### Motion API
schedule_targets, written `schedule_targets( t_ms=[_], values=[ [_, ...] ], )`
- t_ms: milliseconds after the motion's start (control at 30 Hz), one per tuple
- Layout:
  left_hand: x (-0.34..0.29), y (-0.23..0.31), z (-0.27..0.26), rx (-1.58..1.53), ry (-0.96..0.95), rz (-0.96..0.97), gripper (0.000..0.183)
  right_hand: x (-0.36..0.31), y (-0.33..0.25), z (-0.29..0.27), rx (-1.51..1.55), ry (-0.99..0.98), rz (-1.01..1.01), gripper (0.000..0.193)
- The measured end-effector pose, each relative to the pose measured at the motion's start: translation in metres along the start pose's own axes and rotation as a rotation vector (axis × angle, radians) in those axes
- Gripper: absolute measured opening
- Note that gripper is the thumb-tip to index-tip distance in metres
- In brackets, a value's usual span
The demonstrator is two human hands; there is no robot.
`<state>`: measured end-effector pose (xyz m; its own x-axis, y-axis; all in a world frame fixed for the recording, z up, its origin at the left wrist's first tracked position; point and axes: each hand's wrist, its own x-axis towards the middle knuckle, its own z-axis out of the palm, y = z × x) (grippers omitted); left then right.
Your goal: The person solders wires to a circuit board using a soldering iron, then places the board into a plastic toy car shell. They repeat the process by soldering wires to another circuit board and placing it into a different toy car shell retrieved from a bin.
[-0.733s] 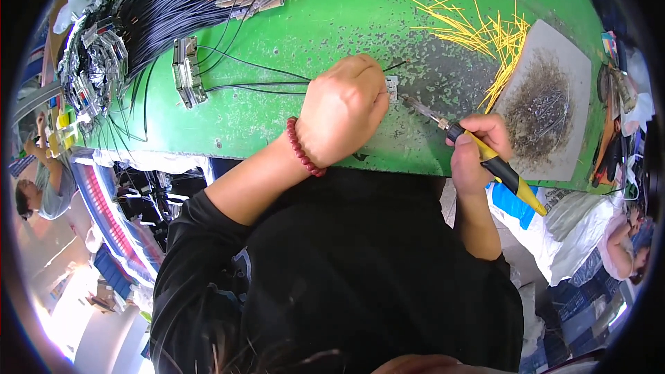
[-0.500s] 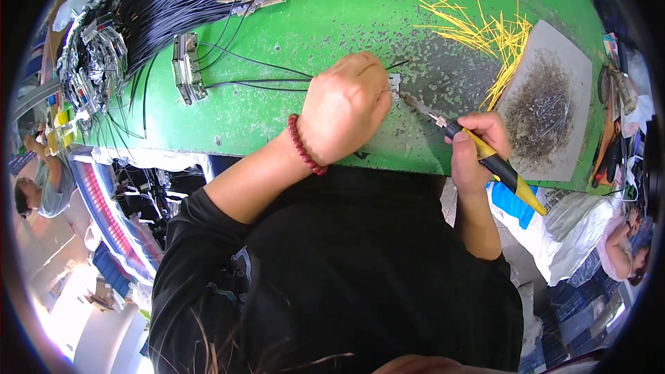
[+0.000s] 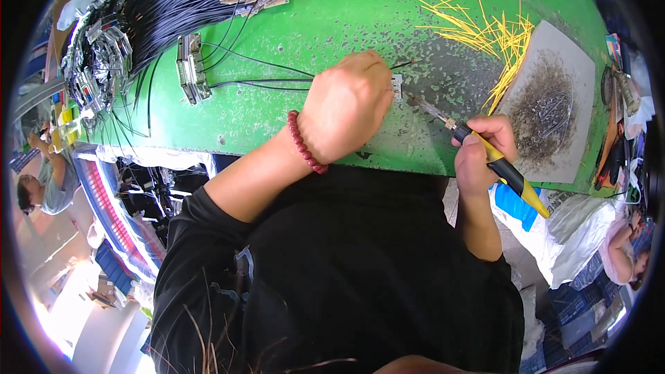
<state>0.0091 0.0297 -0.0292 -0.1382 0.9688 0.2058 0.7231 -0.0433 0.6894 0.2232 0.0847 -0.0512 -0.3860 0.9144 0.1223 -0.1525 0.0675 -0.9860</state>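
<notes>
My left hand (image 3: 350, 104), with a dark red bead bracelet (image 3: 302, 142) on its wrist, is closed above the green table. A small pale metal piece (image 3: 397, 87) sticks out by its fingertips; the grip itself is hidden under the hand. Black cables (image 3: 267, 83) run from a stacked metal part (image 3: 192, 69) on the left to beneath this hand. In my right hand (image 3: 478, 166) is a yellow and black soldering iron (image 3: 514, 179), gripped like a pen. Its tip points at the small piece, a little to the right of it.
Yellow strands of wire or solder (image 3: 509, 48) lie loose at the far right, beside a soiled grey board (image 3: 575, 90). Bundled black cables (image 3: 173, 7) and metal parts (image 3: 100, 62) fill the far left. Tools (image 3: 609, 145) lie along the right edge. Other people sit at both sides.
The soldering iron has shifted slightly right, its tip now farther from the small metal piece. My left hand stays in nearly the same place.
</notes>
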Motion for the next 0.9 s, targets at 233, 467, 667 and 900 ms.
schedule_targets(
  t_ms=[233,467,667,900],
  values=[
    [0.003,-0.0003,-0.002,0.009,-0.084,-0.021,0.006,-0.0006,0.0016,-0.0014,-0.065,-0.014,0.027,0.02],
    [0.0036,-0.0015,-0.0031,0.016,-0.116,-0.019,0.006,0.0008,0.0012,0.0003,-0.116,-0.063,0.052,0.013],
    [0.0038,-0.0027,-0.0029,-0.005,-0.089,-0.018,0.007,0.0004,0.0019,0.0046,-0.058,0.065,-0.051,0.02],
    [0.0035,-0.0042,-0.0019,-0.006,-0.083,-0.001,0.007,-0.0002,0.0048,0.0017,-0.059,0.052,-0.048,0.022]
  ],
)
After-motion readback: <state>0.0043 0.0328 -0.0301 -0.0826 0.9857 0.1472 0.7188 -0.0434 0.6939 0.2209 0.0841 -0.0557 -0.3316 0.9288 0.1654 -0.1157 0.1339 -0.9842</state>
